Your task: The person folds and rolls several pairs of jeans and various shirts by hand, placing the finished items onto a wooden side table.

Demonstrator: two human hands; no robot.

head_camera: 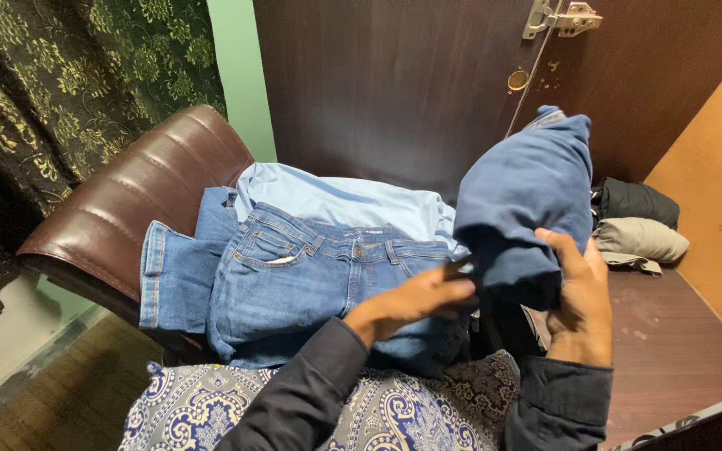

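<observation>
While the right hand [580, 294] grips a folded dark-blue garment [526, 200] right of centre in the frame, its fingers curl round the cloth's lower right edge and the thumb presses on the front. The garment stands upright above the hand, its top reaching toward the brown door [394, 83] in the upper middle. The left hand [415, 299], at the centre of the frame, lies flat with fingers pressed together and stretched out, the tips touching the garment's lower left corner. Both arms wear dark sleeves [311, 392].

To the left of the hands a pair of light-blue jeans [294, 276] lies spread over a brown leather chair [127, 200], with a pale-blue shirt [336, 200] just behind them. At the bottom of the frame sits a blue-and-white patterned cloth [185, 409]. In the right of the frame, two rolled garments, one black [637, 200] and one beige [641, 238], rest touching each other on a dark wooden surface [670, 342]. A dark flowered curtain [60, 83] fills the upper left.
</observation>
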